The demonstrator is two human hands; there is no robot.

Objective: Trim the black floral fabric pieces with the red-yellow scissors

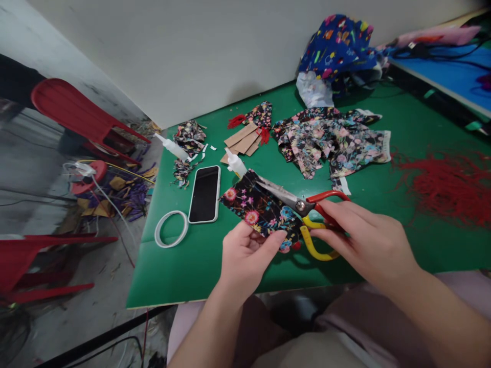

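Observation:
My left hand [249,258] pinches a black floral piece of fabric [255,207] between thumb and fingers, above the green table. My right hand [364,235] grips a pair of scissors [282,194] with one red and one yellow handle. The scissors point left and their blades lie along the fabric's upper edge; whether they are cutting into it I cannot tell. Just beyond the fabric is a white squeeze bottle [236,163], partly hidden. To the left lie a phone [205,195] with a dark screen and a roll of white tape [157,232].
Brown cardboard strips [243,139] and floral cloth with red tassels [261,113] lie at the back. Floral fabric pieces [322,143] and red threads [452,186] spread to the right. A second squeeze bottle [174,148] rests on scraps. The green table [164,278] ends at left, near red chairs [72,110].

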